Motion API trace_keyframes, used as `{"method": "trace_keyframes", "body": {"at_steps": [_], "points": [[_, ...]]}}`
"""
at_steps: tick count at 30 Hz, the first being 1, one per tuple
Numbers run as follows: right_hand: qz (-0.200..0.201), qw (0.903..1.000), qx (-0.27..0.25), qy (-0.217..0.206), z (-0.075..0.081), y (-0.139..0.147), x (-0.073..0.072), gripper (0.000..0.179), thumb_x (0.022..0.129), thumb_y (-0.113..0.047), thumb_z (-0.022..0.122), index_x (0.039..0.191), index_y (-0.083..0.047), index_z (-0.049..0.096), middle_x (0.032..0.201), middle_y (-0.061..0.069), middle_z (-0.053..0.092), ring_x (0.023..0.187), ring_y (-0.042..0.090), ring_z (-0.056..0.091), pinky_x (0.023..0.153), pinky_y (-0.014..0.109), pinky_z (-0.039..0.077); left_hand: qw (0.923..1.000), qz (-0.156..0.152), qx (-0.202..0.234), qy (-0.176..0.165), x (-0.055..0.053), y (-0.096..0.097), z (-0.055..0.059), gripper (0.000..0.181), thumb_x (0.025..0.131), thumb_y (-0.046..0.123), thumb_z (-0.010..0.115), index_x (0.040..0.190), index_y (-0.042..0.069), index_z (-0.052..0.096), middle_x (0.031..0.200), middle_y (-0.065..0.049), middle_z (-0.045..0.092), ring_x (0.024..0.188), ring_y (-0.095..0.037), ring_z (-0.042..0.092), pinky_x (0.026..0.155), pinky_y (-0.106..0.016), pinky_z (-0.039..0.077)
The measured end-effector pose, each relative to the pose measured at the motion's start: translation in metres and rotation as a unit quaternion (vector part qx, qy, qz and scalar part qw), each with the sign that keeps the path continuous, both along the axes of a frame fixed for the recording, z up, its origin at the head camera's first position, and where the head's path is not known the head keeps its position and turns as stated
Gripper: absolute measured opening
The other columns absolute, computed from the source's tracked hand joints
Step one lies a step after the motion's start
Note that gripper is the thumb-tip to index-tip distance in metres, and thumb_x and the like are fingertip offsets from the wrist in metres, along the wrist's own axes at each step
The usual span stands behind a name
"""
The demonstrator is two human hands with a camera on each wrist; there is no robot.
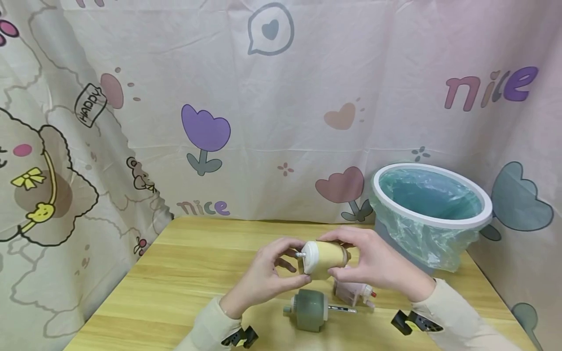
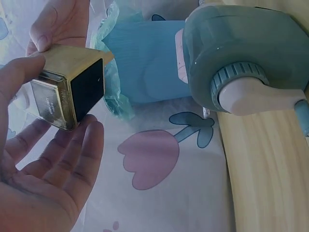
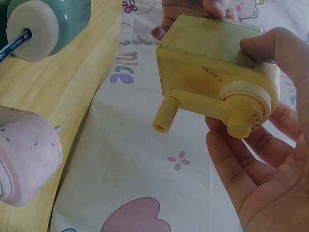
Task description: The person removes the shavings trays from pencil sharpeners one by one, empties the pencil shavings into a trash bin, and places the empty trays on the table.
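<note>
A yellow hand-crank pencil sharpener (image 1: 329, 256) is held above the table between both hands. My left hand (image 1: 270, 275) grips its white-faced end, thumb on one side and fingers on the other. The right hand (image 1: 375, 256) holds the crank end between thumb and fingers. In the right wrist view the yellow crank (image 3: 200, 104) points toward the camera. The left wrist view shows a dark panel (image 2: 88, 92) on its base beside a shiny end face (image 2: 50, 104). Below, a green sharpener (image 1: 311, 312) lies with a pencil (image 1: 344, 308) in it; a pink sharpener (image 1: 350, 291) is partly hidden behind the right hand.
A bin (image 1: 439, 222) with a white rim and green plastic liner stands at the back right of the wooden table (image 1: 175, 273). A printed curtain (image 1: 272, 97) hangs behind the table and along both sides.
</note>
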State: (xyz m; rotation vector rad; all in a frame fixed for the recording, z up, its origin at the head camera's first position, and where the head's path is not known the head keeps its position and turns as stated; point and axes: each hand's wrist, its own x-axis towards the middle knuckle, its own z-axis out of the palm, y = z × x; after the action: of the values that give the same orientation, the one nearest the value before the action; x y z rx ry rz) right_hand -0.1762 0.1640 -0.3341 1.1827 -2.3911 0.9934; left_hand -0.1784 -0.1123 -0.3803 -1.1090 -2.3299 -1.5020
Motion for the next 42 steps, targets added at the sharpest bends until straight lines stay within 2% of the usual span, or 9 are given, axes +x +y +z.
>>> {"method": "trace_keyframes", "body": {"at_steps": [3,7,16,22,33,42], "points": [[0.000,1.0000,-0.002,-0.008,-0.0010,-0.0003,0.0013,0.055,0.078,-0.012,0.091,0.127,-0.027,0.073,0.115,-0.013,0.076,0.094,0.000,0.067,0.081,0.023,0.061,0.9999,0.001,-0.001,0.017,0.0006,0.0008,-0.0005,0.055,0.084,0.016,0.092,0.134,0.016,0.068,0.124,-0.005,0.074,0.103,-0.028,0.074,0.081,-0.031,0.068],[0.000,0.9997,-0.002,-0.022,-0.0026,-0.0006,0.0015,0.053,0.078,-0.013,0.091,0.126,-0.027,0.073,0.112,-0.014,0.075,0.093,0.000,0.069,0.083,0.025,0.063,0.9997,-0.001,-0.002,0.025,0.0003,0.0018,-0.0030,0.053,0.085,0.017,0.092,0.133,0.017,0.070,0.121,-0.003,0.075,0.101,-0.023,0.074,0.080,-0.030,0.068],[0.002,0.9993,0.007,-0.036,-0.0043,0.0002,0.0023,0.054,0.079,-0.015,0.091,0.127,-0.028,0.072,0.111,-0.017,0.075,0.091,0.000,0.069,0.082,0.025,0.063,0.9999,0.006,-0.009,0.012,0.0017,0.0018,-0.0052,0.048,0.084,0.019,0.092,0.128,0.016,0.074,0.116,-0.001,0.078,0.093,-0.009,0.073,0.079,-0.030,0.067],[0.000,0.9986,0.013,-0.052,-0.0050,0.0015,0.0025,0.053,0.080,-0.017,0.091,0.128,-0.032,0.072,0.109,-0.019,0.074,0.089,0.001,0.068,0.079,0.024,0.061,1.0000,0.001,-0.004,0.009,0.0009,0.0007,-0.0073,0.047,0.083,0.017,0.093,0.126,0.015,0.075,0.113,-0.003,0.079,0.091,-0.007,0.074,0.078,-0.030,0.067],[0.002,0.9966,0.030,-0.077,-0.0044,0.0029,0.0025,0.047,0.085,-0.024,0.089,0.127,-0.032,0.072,0.107,-0.017,0.074,0.089,0.002,0.067,0.076,0.023,0.060,0.9999,0.001,-0.007,0.010,0.0002,-0.0013,-0.0076,0.047,0.082,0.016,0.094,0.125,0.012,0.076,0.109,-0.002,0.080,0.090,-0.010,0.076,0.078,-0.029,0.067],[0.000,0.9967,0.039,-0.071,-0.0037,0.0019,0.0020,0.047,0.084,-0.024,0.089,0.127,-0.032,0.072,0.104,-0.018,0.073,0.087,0.000,0.066,0.074,0.022,0.060,0.9996,0.000,-0.022,0.015,-0.0015,-0.0036,-0.0076,0.046,0.082,0.019,0.094,0.124,0.011,0.077,0.115,-0.003,0.081,0.093,-0.026,0.077,0.084,-0.032,0.067]]}}
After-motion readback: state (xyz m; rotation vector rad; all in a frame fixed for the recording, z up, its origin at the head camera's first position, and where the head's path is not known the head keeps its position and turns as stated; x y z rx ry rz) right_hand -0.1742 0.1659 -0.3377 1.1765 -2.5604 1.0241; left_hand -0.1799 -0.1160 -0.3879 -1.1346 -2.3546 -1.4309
